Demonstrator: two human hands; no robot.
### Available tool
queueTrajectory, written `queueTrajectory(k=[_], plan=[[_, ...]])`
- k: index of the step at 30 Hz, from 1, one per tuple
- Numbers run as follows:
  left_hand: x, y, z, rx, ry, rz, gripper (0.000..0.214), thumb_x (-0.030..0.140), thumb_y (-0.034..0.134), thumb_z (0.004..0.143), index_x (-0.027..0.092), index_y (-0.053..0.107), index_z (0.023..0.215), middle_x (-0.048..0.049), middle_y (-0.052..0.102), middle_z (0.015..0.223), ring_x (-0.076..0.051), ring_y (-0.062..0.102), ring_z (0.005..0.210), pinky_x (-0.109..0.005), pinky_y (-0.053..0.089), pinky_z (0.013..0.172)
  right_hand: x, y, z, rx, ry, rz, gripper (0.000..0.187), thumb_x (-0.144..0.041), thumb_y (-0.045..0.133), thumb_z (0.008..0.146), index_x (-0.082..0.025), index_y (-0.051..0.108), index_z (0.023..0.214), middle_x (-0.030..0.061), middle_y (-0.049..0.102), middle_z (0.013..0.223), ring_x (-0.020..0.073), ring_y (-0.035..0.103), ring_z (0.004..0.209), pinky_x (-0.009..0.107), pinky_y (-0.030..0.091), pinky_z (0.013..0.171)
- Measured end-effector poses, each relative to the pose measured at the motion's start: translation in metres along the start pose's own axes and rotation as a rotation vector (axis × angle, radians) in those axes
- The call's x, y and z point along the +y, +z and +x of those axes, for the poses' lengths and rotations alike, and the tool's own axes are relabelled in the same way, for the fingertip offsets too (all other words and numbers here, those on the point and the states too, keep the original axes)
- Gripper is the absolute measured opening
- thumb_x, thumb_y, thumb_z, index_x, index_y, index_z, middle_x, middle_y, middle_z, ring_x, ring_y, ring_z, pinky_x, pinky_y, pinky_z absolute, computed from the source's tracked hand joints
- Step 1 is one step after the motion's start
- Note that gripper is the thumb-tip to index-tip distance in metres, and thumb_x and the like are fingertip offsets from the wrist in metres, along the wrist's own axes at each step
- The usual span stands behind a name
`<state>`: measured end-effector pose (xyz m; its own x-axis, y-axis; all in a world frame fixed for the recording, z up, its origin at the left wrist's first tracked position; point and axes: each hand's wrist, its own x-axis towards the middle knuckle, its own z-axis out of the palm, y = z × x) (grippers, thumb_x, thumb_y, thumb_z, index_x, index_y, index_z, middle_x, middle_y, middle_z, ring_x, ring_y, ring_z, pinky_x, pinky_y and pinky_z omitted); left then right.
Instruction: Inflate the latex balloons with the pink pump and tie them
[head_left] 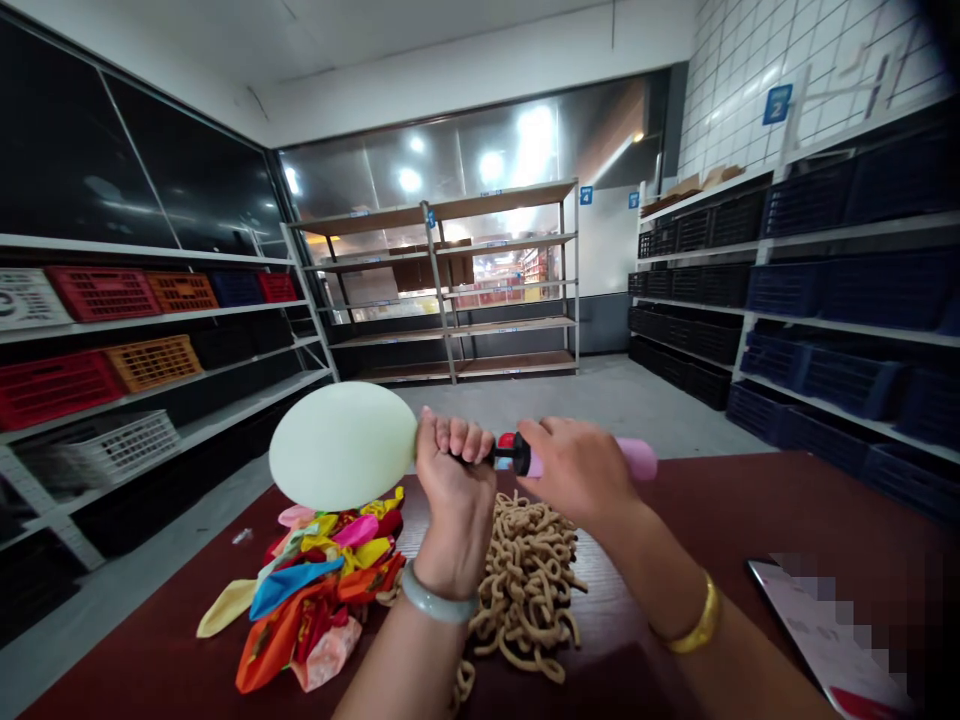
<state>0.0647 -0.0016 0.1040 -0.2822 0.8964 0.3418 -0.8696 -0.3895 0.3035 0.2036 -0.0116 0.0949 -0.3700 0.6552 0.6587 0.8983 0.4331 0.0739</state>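
My left hand [452, 470] is closed in a fist around the neck of a pale green balloon [341, 445], which is inflated and sticks out to the left. The neck sits on the black tip of a pink hand pump [637, 458] with a red collar. My right hand [581, 470] wraps round the pump's body just right of the left hand. Both hands hover above a dark red table [750, 510].
A heap of limp coloured balloons [315, 590] lies on the table below the inflated one. Beside it lies a pile of tan curled clips [525, 590]. A phone [825, 635] rests at the right. Shelving with baskets lines both walls.
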Motion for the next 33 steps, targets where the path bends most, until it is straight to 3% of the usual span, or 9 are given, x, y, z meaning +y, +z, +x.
queueTrajectory(k=[4, 8, 14, 19, 25, 33], plan=[[-0.012, 0.005, -0.011, -0.016, -0.041, 0.043, 0.049, 0.032, 0.058, 0.085, 0.019, 0.02, 0.057, 0.0071, 0.023, 0.043, -0.006, 0.024, 0.035, -0.022, 0.021, 0.039, -0.014, 0.004, -0.002, -0.009, 0.028, 0.045, 0.02, -0.033, 0.057, 0.08, -0.026, 0.058, 0.098, 0.0032, 0.065, 0.084, 0.0204, 0.059, 0.075, 0.031, 0.027, 0.061], [-0.011, -0.001, -0.005, -0.007, -0.067, 0.066, 0.05, 0.036, 0.058, 0.086, 0.019, 0.021, 0.056, 0.007, 0.024, 0.042, -0.007, 0.025, 0.035, -0.023, 0.021, 0.039, -0.012, 0.012, -0.001, -0.071, 0.044, 0.07, 0.022, -0.038, 0.057, 0.08, -0.025, 0.06, 0.098, 0.0032, 0.066, 0.085, 0.0196, 0.06, 0.078, 0.03, 0.029, 0.061], [0.032, -0.009, 0.019, 0.0, 0.051, 0.096, 0.047, 0.031, 0.059, 0.084, 0.02, 0.022, 0.058, 0.0083, 0.023, 0.044, -0.006, 0.025, 0.035, -0.022, 0.022, 0.039, 0.018, 0.031, 0.001, -0.036, 0.045, 0.066, 0.033, -0.052, 0.055, 0.079, -0.027, 0.06, 0.099, 0.0008, 0.068, 0.087, 0.0198, 0.061, 0.077, 0.03, 0.027, 0.058], [0.054, -0.01, 0.026, -0.005, 0.147, 0.074, 0.046, 0.03, 0.058, 0.084, 0.02, 0.022, 0.058, 0.0088, 0.023, 0.045, -0.005, 0.026, 0.035, -0.021, 0.023, 0.039, 0.042, 0.027, 0.001, -0.003, 0.021, 0.013, 0.029, -0.052, 0.053, 0.08, -0.026, 0.059, 0.091, -0.0002, 0.067, 0.085, 0.0188, 0.059, 0.075, 0.03, 0.026, 0.057], [0.026, -0.011, 0.02, 0.046, 0.081, -0.005, 0.045, 0.029, 0.056, 0.085, 0.02, 0.019, 0.06, 0.0091, 0.02, 0.046, -0.005, 0.023, 0.034, -0.021, 0.02, 0.039, 0.019, 0.009, -0.001, 0.006, 0.03, -0.122, 0.028, -0.048, 0.054, 0.081, -0.024, 0.059, 0.094, 0.0038, 0.065, 0.08, 0.0204, 0.057, 0.069, 0.031, 0.021, 0.055], [-0.013, 0.006, -0.014, 0.023, -0.051, 0.079, 0.048, 0.04, 0.058, 0.085, 0.02, 0.023, 0.059, 0.0086, 0.022, 0.046, -0.004, 0.024, 0.035, -0.022, 0.021, 0.039, -0.017, -0.003, -0.006, -0.033, 0.053, -0.038, 0.021, -0.039, 0.053, 0.081, -0.023, 0.059, 0.093, 0.0051, 0.065, 0.079, 0.0189, 0.056, 0.068, 0.03, 0.022, 0.056]])
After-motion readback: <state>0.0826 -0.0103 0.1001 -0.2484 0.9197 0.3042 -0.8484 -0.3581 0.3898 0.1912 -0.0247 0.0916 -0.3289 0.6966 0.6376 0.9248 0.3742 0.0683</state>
